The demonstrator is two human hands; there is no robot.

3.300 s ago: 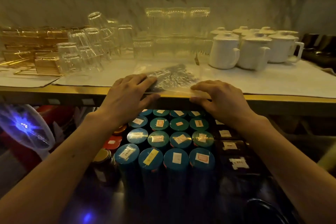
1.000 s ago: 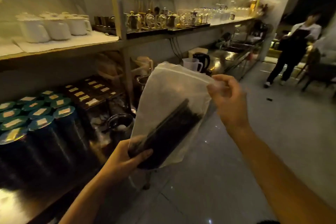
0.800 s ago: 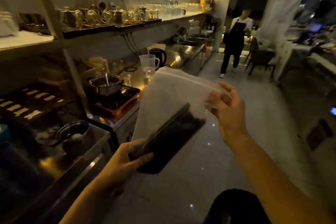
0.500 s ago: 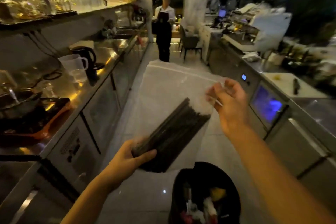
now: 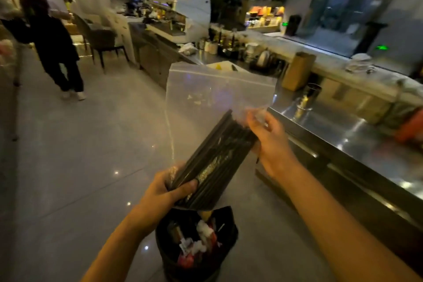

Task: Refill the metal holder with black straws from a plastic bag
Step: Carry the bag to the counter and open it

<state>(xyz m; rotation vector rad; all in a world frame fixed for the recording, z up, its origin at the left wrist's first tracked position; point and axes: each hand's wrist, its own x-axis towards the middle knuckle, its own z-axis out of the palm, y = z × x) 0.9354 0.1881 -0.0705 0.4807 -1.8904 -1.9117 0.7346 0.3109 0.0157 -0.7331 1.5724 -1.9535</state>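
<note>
A clear zip plastic bag (image 5: 217, 89) is held up in front of me, and a tilted bundle of black straws (image 5: 212, 162) fills its lower part. My left hand (image 5: 167, 192) grips the bottom of the bag around the lower end of the straws. My right hand (image 5: 267, 142) pinches the bag's right side next to the straws' upper end. A dark metal cylinder, possibly the holder (image 5: 312, 91), stands on the steel counter (image 5: 357, 142) to the right, beyond the bag.
A black-lined waste bin (image 5: 196, 245) full of rubbish stands on the floor right below my hands. A brown paper bag (image 5: 297, 71) sits on the counter behind the cylinder. A person in a dark apron (image 5: 50, 30) walks at the far left near chairs. A coffee machine (image 5: 180, 21) stands further back.
I have turned right, away from the shelf and toward the steel counter. The bag stays in both hands. My right hand has slid down from the bag's top corner to beside the straws.
</note>
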